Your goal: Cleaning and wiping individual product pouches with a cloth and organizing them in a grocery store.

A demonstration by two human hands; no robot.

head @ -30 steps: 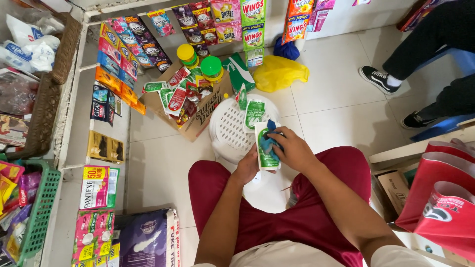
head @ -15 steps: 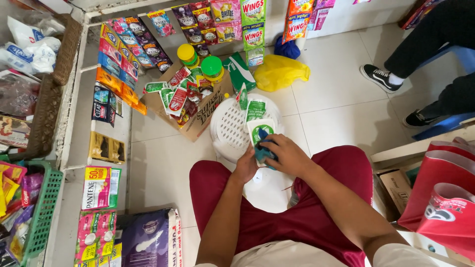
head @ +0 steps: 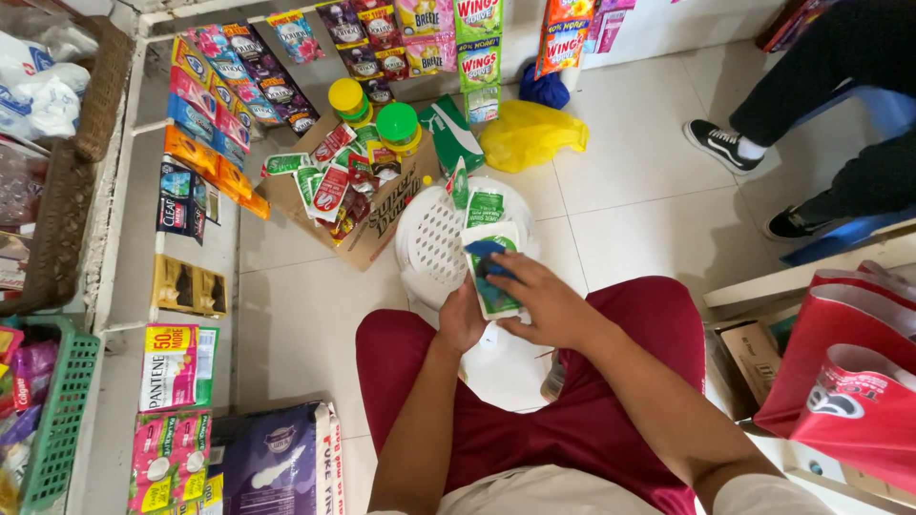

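I look down at my two hands over the round white plastic basket (head: 434, 243) with little holes, which stands on the floor between my knees. A second ago my right hand (head: 549, 305) held the small green and white soap packets (head: 496, 272) up and a bit to the side. Now they have come lower and closer to me, right at the near edge of the basket. My right hand lies on top of them, fingers curled, pinching the stack together with a small blue thing whose kind I cannot tell. My left hand (head: 463, 319) has moved in under the stack and cups it from below, fingers bent. I think this means I am squaring the packets up as one bunch.

One more green packet (head: 484, 205) lies on top of the basket, just past my hands. Past the basket sits a flat brown cardboard box (head: 377, 234) with red and green packets.
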